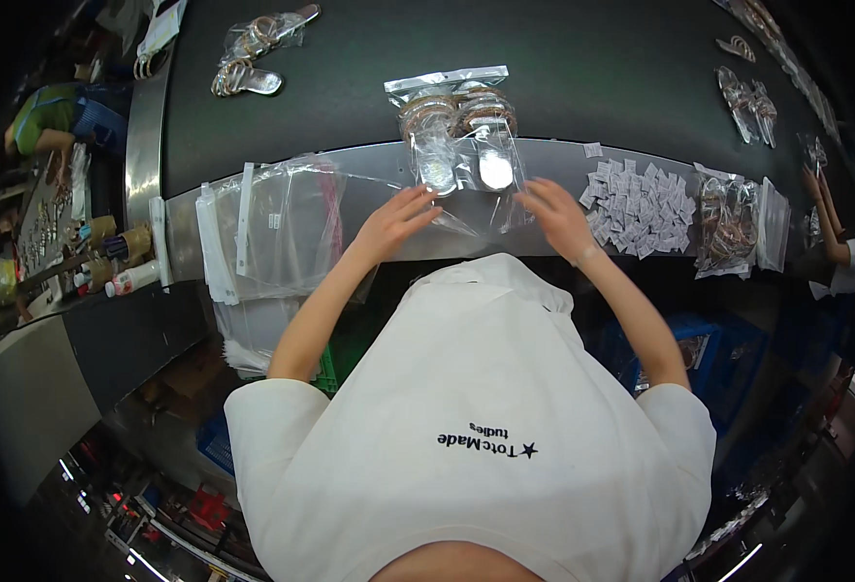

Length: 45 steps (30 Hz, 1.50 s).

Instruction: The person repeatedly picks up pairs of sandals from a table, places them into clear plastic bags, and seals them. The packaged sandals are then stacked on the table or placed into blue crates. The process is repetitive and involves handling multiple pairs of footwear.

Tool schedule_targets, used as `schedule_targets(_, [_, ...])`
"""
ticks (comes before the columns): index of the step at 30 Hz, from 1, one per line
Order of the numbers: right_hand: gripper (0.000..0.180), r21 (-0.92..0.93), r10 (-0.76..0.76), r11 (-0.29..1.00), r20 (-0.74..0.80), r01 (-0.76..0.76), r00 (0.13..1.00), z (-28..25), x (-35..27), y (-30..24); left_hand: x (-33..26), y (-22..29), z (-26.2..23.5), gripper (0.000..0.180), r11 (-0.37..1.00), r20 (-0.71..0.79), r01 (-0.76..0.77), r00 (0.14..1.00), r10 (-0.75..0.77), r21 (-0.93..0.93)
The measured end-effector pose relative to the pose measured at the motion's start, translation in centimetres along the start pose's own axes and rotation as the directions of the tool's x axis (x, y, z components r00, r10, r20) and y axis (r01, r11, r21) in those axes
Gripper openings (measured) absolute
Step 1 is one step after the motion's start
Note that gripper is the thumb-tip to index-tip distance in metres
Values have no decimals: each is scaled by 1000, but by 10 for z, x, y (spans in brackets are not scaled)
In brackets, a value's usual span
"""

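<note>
A clear plastic bag (459,178) lies in front of me, its far end on the dark belt and its near end over the grey metal edge. Inside is a pair of sandals (495,167) with silver insoles and brownish straps. My left hand (395,225) is at the bag's near left corner, fingers stretched toward it and slightly apart. On the other side, my right hand (556,219) reaches the near right edge with its fingers extended. Both hands are open, their fingertips at the loose plastic; whether they press on it is hard to see.
Flat clear bags (291,228) are stacked at left. Small white packets (641,209) lie heaped at right, beside bagged sandals (728,221). More sandals (248,78) rest on the dark belt (563,58). Co-workers (54,121) are at the far left and right. Blue crates (738,349) stand below.
</note>
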State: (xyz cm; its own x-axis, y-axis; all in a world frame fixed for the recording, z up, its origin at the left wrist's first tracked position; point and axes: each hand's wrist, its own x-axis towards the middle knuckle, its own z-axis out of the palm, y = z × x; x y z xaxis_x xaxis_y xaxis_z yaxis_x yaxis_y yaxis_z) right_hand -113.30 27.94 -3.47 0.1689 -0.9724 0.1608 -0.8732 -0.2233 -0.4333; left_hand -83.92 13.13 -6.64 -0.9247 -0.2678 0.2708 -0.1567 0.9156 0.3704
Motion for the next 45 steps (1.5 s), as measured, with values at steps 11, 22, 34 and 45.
schedule_targets(11, [12, 815, 517, 367, 223, -449, 826, -28, -4, 3, -7, 52, -40, 15, 442, 20, 527, 659, -752, -726])
schedule_targets(22, [32, 644, 361, -615, 743, -455, 564, 75, -57, 21, 2, 43, 29, 26, -458, 674, 500, 470, -570, -735])
schedule_targets(34, [27, 795, 969, -245, 214, 555, 122, -51, -87, 62, 186, 181, 10, 39, 588, 165, 221, 975, -147, -778])
schedule_targets(45, [35, 981, 870, 93, 3, 170, -492, -177, -379, 285, -58, 8, 27, 65, 538, -93, 807, 571, -815, 244])
